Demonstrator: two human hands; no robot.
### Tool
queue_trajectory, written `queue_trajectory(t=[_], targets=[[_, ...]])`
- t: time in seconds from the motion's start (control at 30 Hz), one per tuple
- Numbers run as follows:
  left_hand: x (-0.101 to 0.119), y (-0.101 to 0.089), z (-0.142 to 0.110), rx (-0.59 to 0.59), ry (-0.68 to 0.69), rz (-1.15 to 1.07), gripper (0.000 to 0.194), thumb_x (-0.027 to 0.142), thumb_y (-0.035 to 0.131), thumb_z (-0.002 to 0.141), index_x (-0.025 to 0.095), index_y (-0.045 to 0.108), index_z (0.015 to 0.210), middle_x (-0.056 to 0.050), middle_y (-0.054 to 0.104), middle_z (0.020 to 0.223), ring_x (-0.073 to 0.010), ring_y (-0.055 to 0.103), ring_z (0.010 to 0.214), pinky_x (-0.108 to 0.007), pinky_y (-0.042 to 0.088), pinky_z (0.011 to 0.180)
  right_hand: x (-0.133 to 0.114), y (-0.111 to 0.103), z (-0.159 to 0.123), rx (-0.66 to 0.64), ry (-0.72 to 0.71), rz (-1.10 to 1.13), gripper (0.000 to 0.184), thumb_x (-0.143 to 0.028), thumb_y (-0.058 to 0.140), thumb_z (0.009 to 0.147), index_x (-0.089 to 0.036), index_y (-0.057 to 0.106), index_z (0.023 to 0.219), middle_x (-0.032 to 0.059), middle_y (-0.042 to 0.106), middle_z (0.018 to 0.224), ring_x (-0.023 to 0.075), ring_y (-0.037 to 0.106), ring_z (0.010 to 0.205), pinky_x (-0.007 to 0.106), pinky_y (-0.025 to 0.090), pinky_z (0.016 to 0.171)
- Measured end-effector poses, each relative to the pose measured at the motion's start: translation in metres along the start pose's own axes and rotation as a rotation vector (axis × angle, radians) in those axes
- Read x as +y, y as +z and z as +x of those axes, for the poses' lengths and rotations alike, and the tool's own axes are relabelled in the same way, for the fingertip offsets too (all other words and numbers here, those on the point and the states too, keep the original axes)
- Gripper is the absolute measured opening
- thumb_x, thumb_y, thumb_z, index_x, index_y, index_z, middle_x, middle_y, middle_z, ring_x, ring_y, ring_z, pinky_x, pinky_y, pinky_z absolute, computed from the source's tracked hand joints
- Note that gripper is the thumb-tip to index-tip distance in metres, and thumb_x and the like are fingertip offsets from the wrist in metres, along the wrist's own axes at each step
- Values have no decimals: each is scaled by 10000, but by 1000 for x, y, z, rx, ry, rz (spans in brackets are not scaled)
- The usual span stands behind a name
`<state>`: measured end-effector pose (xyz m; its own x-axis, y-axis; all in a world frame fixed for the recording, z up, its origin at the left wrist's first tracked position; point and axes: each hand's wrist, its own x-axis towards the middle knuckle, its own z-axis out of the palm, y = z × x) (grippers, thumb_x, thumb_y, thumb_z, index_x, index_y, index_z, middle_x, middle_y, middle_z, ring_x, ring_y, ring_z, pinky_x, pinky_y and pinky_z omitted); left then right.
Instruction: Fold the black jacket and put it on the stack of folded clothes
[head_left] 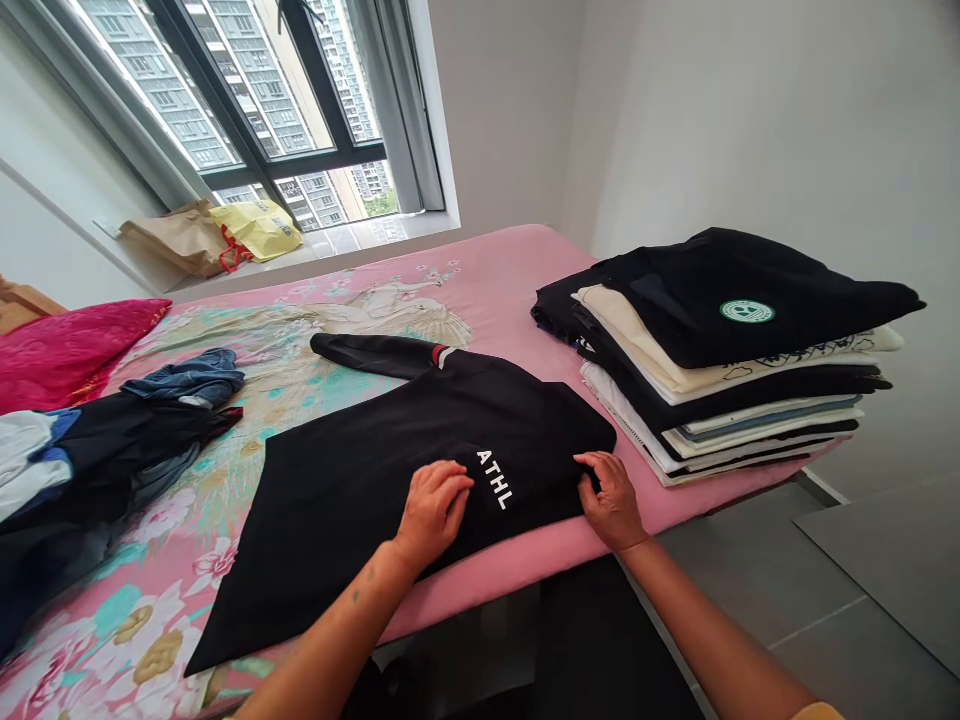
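Observation:
A black long-sleeved shirt [360, 450] with white "ATHL" lettering lies spread on the bed. One sleeve, banded red and white, stretches toward the far left; the near side looks folded over, and the other sleeve is not visible. My left hand [435, 510] is over the shirt's near part, left of the lettering, its fingers loosely bent and the thumb apart. At the shirt's right end is my right hand [611, 500], fingers curved, with a gap between thumb and forefinger. No cloth shows gripped in either hand.
A tall stack of folded clothes [720, 370] stands at the bed's right edge. Loose clothes [112, 470] lie in a heap on the left, near a magenta pillow [82, 345]. Paper and yellow bags [259, 230] rest on the windowsill. The patterned bed sheet [510, 270] is pink.

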<state>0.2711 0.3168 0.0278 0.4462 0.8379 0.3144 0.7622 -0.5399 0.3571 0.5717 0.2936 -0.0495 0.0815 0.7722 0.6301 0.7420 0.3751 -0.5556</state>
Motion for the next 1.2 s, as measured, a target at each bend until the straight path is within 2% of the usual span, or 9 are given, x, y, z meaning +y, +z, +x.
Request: queue_trajectory(t=[0.07,0.17,0.37,0.57,0.7,0.83,1.0,1.1,1.2], targets=[[2,-4,-33,-46,30,77,283,285,453,885,252,636,1098,-59,591,1258,-225,454,1255,-404,291,1092,0,-1,-1,8,1,-7,298,-110,429,836,-210,522,1101,72,570,1029,230,518,1017,443,435,928],[-10,-15,-79,-68,-71,193,406,348,502,856,266,558,1249,-71,495,1384,-265,400,1314,-470,232,1122,-2,-3,-3,16,-38,-23,346,-124,452,817,-202,499,1151,87,554,1089,244,505,1068,470,416,957],[-52,-45,-150,-55,-272,347,431,259,452,847,296,555,1263,-65,502,1379,-258,436,1292,-515,217,1115,-29,-5,-5,-81,-291,-139,415,-178,546,818,-255,504,1224,70,525,1248,273,446,1203,541,298,1058],[-88,-74,-180,-41,-339,448,581,47,372,741,310,600,1206,-28,554,1330,-226,478,1259,-514,200,1121,-68,11,11,-253,-442,-250,510,-56,480,820,-307,532,1261,36,459,1375,270,372,1291,551,244,1081],[-108,-89,-197,-55,-296,437,536,64,373,775,312,619,1181,-6,595,1278,-226,493,1246,-509,192,1129,-67,14,15,-277,-537,-280,384,-86,505,848,-306,616,1142,21,495,1349,266,362,1305,554,252,1067],[-117,-93,-217,-55,-263,420,558,71,395,758,315,594,1219,4,561,1312,-224,455,1279,-491,220,1128,-57,11,2,-329,-567,-313,391,-78,504,831,-288,623,1138,35,517,1328,272,378,1296,566,253,1060],[-103,-99,-218,4,-225,432,489,102,422,754,277,639,1156,-12,546,1330,-240,434,1295,-524,184,1138,-77,1,1,-372,-512,-268,483,-85,474,751,-227,591,1198,66,461,1377,299,324,1327,614,179,1082],[-85,-100,-193,44,-166,373,462,100,399,790,265,642,1146,-13,558,1323,-208,433,1298,-488,214,1143,-120,6,13,-402,-520,-135,468,-91,408,805,-188,555,1239,67,467,1369,248,322,1335,542,217,1114],[-66,-88,-154,44,-84,281,506,29,357,783,232,635,1154,-26,583,1299,-171,448,1286,-429,295,1120,-173,33,20,-474,-514,-21,401,-135,361,896,-167,545,1250,62,487,1353,204,336,1330,446,274,1122]])
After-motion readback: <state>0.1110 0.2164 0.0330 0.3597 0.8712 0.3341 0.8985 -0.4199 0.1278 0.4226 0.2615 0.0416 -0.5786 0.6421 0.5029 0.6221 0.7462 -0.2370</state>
